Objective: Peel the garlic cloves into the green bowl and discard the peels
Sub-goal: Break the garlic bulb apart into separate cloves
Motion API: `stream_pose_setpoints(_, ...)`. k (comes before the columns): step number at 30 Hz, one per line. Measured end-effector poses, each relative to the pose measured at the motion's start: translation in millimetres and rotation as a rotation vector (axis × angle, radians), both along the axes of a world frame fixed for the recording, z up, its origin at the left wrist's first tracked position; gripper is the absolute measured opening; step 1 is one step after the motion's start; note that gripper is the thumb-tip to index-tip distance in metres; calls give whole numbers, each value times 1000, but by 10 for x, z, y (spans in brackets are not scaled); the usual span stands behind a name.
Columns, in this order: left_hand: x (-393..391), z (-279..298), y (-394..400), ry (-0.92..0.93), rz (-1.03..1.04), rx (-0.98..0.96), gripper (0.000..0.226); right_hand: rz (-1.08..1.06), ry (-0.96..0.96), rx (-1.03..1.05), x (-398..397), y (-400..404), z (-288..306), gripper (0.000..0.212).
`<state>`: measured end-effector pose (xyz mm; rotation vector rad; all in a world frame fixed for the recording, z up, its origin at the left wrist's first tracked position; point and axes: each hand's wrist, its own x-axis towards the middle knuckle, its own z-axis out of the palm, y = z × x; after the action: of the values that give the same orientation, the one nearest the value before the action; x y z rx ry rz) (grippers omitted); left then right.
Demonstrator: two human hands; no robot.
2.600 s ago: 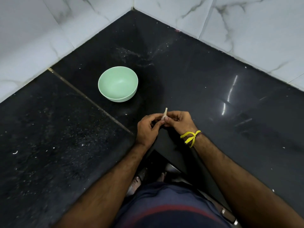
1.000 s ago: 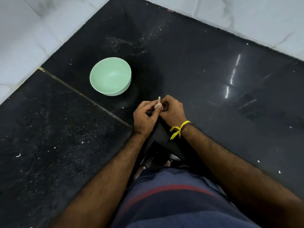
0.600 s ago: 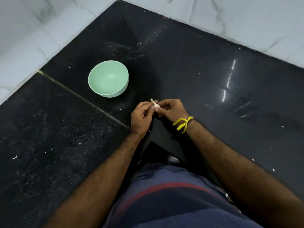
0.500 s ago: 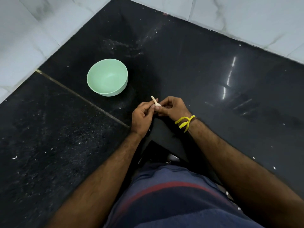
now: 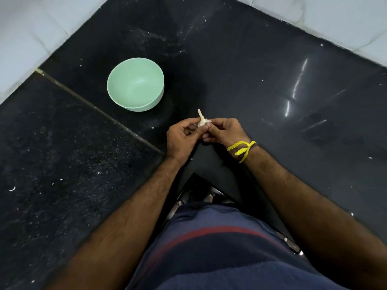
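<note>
A small pale garlic piece [image 5: 202, 121] with a thin stem pointing up is pinched between the fingertips of both hands over the counter's inner corner. My left hand [image 5: 181, 138] grips it from the left and my right hand [image 5: 224, 132], with a yellow thread on the wrist, grips it from the right. Most of the garlic is hidden by the fingers. The green bowl [image 5: 135, 84] stands on the black counter up and to the left of the hands, and nothing shows inside it.
The black stone counter [image 5: 272, 84] forms an L-shaped corner, with a seam [image 5: 94, 107] running diagonally on the left. White marble wall tiles [image 5: 25, 34] border it at the back. Small white flecks lie scattered on the left slab.
Both hands keep hold of the garlic and turn it; its stem tips from upright to the left and back up. The view shifts slightly, the bowl stays put.
</note>
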<state>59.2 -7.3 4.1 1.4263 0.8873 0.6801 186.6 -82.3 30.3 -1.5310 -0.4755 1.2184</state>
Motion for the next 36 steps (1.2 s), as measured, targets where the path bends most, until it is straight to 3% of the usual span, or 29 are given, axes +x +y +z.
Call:
stream_pose_setpoints(3,15,-13,-19,-4,24,-34,28,20,-127,-13,-33,29,-31,22)
stream_pose_setpoints(7,26,-50,-7,36,49,-18,32,-39,-53,29,-64,16,-29,23)
stream_pose_setpoints(13,79,-46,-46,168,99,389,28,-224,-181,-59,-245,117,-41,30)
stream_pose_setpoints(23,83,-85,-46,253,74,547,28,-282,-293,-165,-289,210,-61,28)
stream_pose_setpoints(26,78,-28,-55,222,70,505,25,-162,-225,-143,-145,201,-7,28)
stream_pose_setpoints(30,48,37,-47,157,111,218,16,-136,-63,-77,-56,152,87,13)
stream_pose_setpoints(36,13,63,-19,51,29,9,21,-101,-30,101,-116,78,109,22)
